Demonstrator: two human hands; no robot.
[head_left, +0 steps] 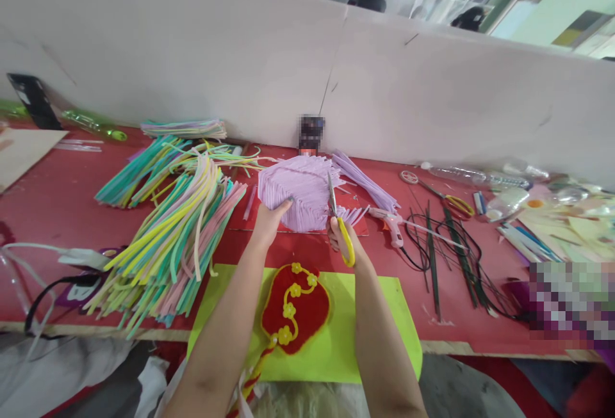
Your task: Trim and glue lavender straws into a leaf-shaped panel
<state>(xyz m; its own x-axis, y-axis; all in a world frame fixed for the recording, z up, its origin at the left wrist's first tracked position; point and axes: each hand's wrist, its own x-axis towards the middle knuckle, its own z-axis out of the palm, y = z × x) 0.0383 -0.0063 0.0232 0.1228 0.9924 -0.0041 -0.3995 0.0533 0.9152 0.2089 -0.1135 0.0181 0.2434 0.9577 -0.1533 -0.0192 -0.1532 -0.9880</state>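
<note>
My left hand [268, 221] grips the near left edge of a lilac fan-shaped piece [298, 189] made of glued strips, lying on the red table. My right hand [342, 239] is closed round yellow-handled scissors [339, 221], whose blades point away from me and lie over the piece's right side. Loose lilac strips [366, 182] fan out to the right of the piece. Close to me, a red felt fan with yellow flowers [294, 306] rests on a lime-green sheet [379, 315], between my forearms.
A big heap of pastel strips [177, 232] covers the table's left. To the right lie a white glue gun [394, 225], dark wires [449, 245], second scissors [439, 195] and paper scraps [567, 219]. A white partition [288, 66] closes the back; other people's heads show beyond it.
</note>
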